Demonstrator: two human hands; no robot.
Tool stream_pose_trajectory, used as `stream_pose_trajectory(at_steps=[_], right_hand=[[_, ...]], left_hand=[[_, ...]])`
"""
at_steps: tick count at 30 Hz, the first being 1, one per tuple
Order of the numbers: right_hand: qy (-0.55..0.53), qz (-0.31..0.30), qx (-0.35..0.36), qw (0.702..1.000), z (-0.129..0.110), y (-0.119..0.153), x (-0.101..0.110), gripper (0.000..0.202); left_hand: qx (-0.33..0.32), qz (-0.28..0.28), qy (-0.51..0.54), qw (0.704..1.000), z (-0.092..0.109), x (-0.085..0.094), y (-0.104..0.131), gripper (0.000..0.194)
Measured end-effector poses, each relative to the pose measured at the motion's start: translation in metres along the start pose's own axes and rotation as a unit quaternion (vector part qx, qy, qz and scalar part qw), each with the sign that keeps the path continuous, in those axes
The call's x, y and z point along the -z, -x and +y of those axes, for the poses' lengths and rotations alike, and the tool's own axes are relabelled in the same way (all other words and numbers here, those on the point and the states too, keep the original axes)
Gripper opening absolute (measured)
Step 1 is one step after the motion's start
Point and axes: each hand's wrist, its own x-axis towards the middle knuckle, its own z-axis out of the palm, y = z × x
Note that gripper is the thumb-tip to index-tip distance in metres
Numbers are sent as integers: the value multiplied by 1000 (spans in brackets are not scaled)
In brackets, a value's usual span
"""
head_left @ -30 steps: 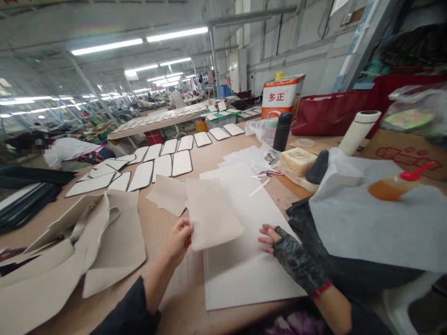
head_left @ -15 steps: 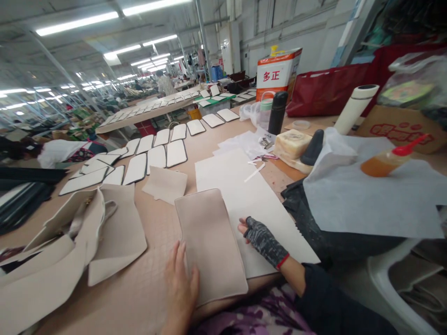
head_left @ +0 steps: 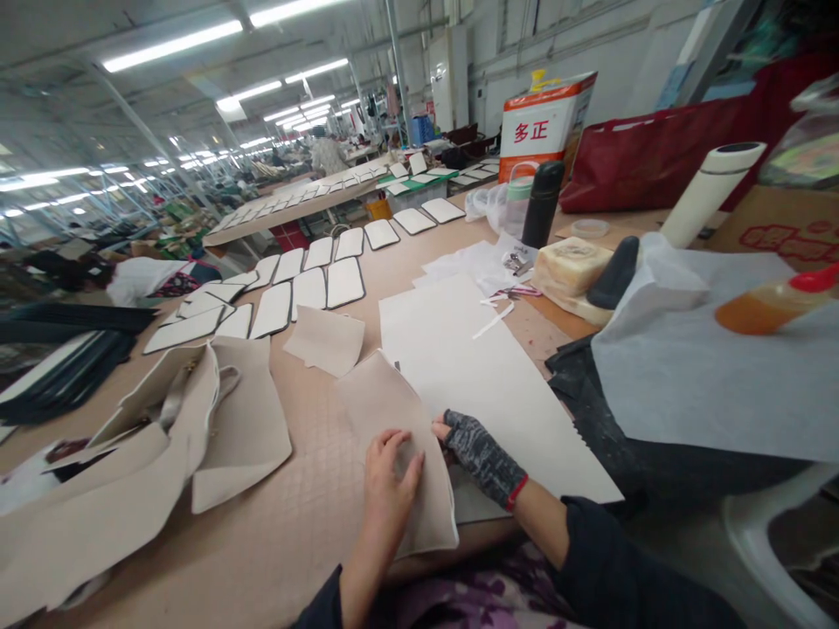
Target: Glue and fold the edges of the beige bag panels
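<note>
A beige panel [head_left: 386,393] with rounded corners lies near the table's front edge, its right edge raised off a large white sheet [head_left: 459,349]. My bare left hand [head_left: 391,476] rests on the panel with its fingers apart and bent. At the panel's right edge is my right hand [head_left: 475,450], in a grey fingerless glove. Its fingers are curled at that edge; the fingertips are partly hidden, so what they grip is unclear. A smaller beige piece [head_left: 326,339] lies just beyond the panel.
Folded beige pieces [head_left: 242,428] cover the left side. Rows of white panels [head_left: 272,308] with dark edges stand behind. To the right are a black bottle [head_left: 543,205], a wrapped block [head_left: 572,265], a white flask [head_left: 713,192] and an orange glue bottle [head_left: 760,306].
My left hand has moved right, from the panel's left edge onto its surface. The panel's right side has lifted and bent. My right hand has closed in on that edge. The view has shifted slightly.
</note>
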Motion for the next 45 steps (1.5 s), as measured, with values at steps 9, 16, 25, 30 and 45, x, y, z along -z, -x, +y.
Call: stream_pose_trajectory(at_steps=[9,16,25,30,45], right_hand=[[113,5,114,987,-17,14,-11,26],[186,57,158,968,-18,24,-19,19],[261,151,114,947,-12,-2,46,11],[281,165,179,928,-22,7,30,26],[308,147,217,915,-41,52,38,20]], left_hand=[[158,-42,149,975,34,15,-17,30],[169,-102,253,947,39,17,-20,30],[129,42,149,979,35,45,-23,22],[67,8,107,992,57,24,-20,20],[-133,15,33,990,54,40,-45,25]])
